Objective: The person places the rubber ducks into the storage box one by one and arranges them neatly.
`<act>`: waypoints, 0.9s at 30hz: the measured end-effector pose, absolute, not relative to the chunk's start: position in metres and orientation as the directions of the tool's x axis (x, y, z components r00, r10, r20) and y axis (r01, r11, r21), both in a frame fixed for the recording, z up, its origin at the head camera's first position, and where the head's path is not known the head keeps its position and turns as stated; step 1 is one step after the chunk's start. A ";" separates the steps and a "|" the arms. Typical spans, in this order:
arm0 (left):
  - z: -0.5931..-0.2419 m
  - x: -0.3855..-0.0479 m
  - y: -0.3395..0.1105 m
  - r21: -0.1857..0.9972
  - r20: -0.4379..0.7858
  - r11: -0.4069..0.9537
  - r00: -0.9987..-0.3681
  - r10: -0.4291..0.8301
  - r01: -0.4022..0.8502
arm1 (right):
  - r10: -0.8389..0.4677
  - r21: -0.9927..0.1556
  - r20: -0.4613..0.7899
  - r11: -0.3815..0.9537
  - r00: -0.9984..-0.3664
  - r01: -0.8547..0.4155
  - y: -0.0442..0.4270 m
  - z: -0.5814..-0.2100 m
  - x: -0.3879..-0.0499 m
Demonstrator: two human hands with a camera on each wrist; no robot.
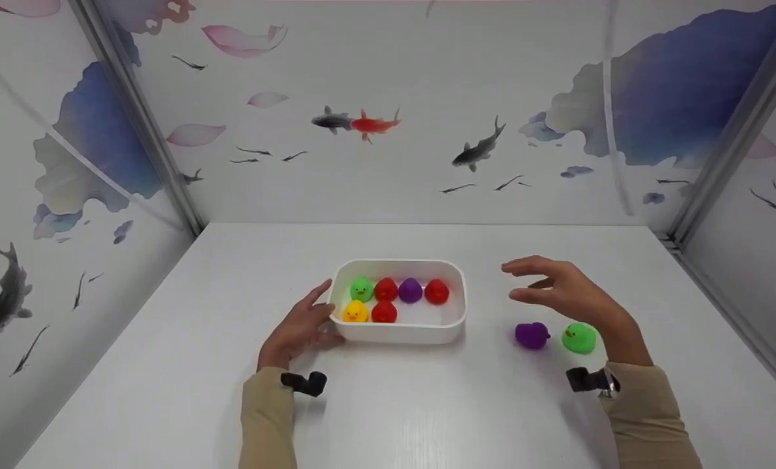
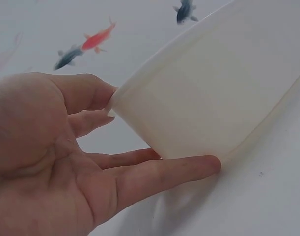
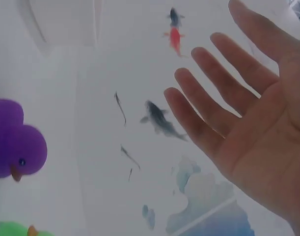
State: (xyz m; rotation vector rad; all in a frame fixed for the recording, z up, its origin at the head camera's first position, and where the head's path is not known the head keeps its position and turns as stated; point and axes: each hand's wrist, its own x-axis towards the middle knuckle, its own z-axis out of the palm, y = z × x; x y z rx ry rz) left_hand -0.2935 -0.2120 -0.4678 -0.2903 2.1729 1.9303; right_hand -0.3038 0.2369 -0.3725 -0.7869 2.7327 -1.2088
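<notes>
My left hand [image 1: 301,329] holds the left end of a white plastic box [image 1: 401,334]. In the left wrist view, fingers touch the rim of the box [image 2: 208,98], and one digit lies along its lower wall. Inside are a green rubber duck [image 1: 361,289], a yellow duck [image 1: 355,312], a purple duck [image 1: 410,290] and several red ducks [image 1: 436,292]. My right hand [image 1: 560,290] hovers over the table right of the box, fingers apart and holding nothing. Below it lie another purple duck [image 1: 531,335] and another green duck [image 1: 579,339].
The white table [image 1: 414,410] is bounded by a printed back wall [image 1: 388,176] with fish and petals, and by side walls. Metal posts [image 1: 140,117] stand at the corners. Each wrist wears a small black camera [image 1: 306,383].
</notes>
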 end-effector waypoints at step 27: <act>-0.469 -0.294 -0.211 0.956 -0.287 0.075 -0.958 0.009 -0.285 | -0.421 -0.737 -0.201 0.660 -0.884 -0.146 0.339 -0.439 -0.324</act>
